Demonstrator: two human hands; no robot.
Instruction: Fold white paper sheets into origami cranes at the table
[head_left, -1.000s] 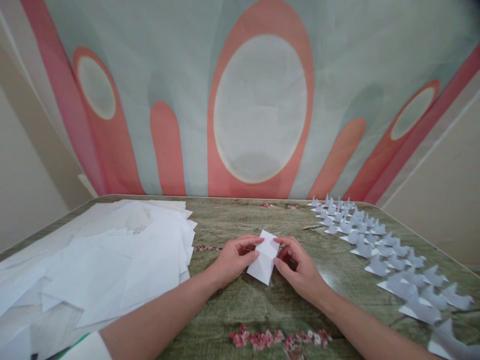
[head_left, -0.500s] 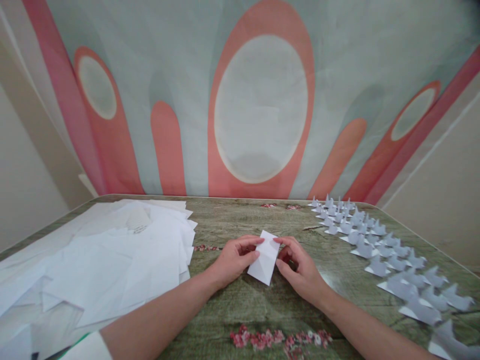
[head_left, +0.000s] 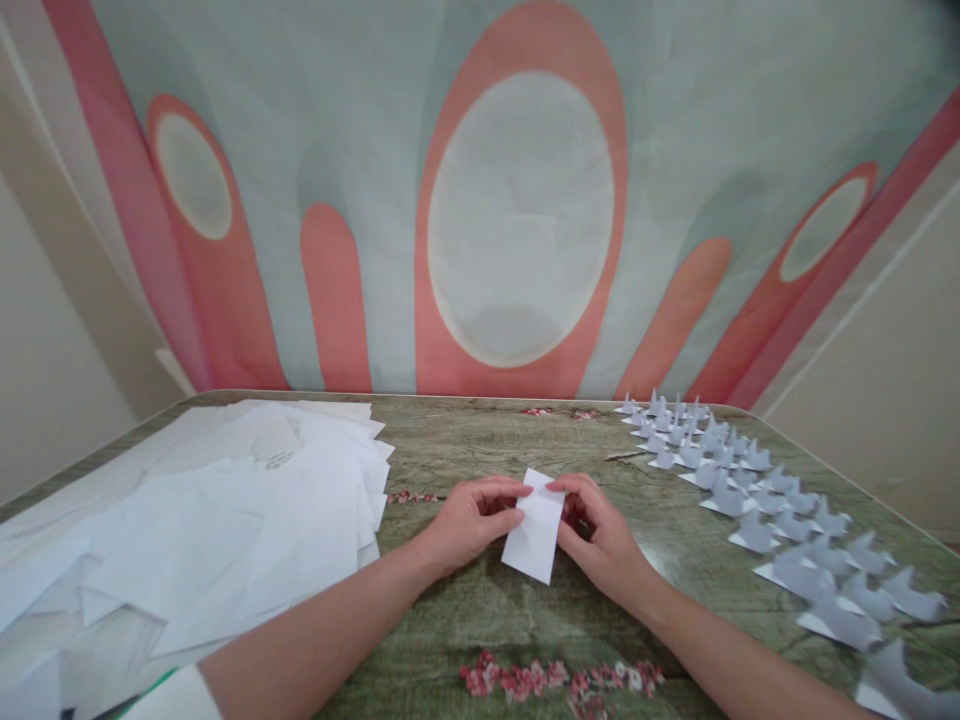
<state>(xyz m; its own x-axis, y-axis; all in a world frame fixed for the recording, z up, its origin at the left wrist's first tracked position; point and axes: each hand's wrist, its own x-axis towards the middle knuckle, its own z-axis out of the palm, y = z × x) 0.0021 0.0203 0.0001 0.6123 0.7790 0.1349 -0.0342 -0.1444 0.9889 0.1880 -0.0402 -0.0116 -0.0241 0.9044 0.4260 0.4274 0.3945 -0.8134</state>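
A small folded piece of white paper [head_left: 534, 540] is held between my two hands over the middle of the table. My left hand [head_left: 476, 517] pinches its left edge, thumb and fingertips showing on the near face. At the paper's upper right edge, my right hand [head_left: 598, 525] grips with the fingertips, and its thumb lies behind or beside the right edge. The paper's top end stands slightly above the fingertips, and its lower end points toward me.
Loose white sheets [head_left: 300, 520] lie in a spread pile on the left. Rows of folded white paper figures [head_left: 757, 533] stand along the right side. The wood-patterned table [head_left: 450, 430] has printed pink flowers [head_left: 517, 675]. Behind it hangs a grey and coral backdrop [head_left: 390, 150].
The folded paper has turned slightly and shifted a little toward me and to the right. Its lower end now looks straighter and less pointed. Both hands keep their hold.
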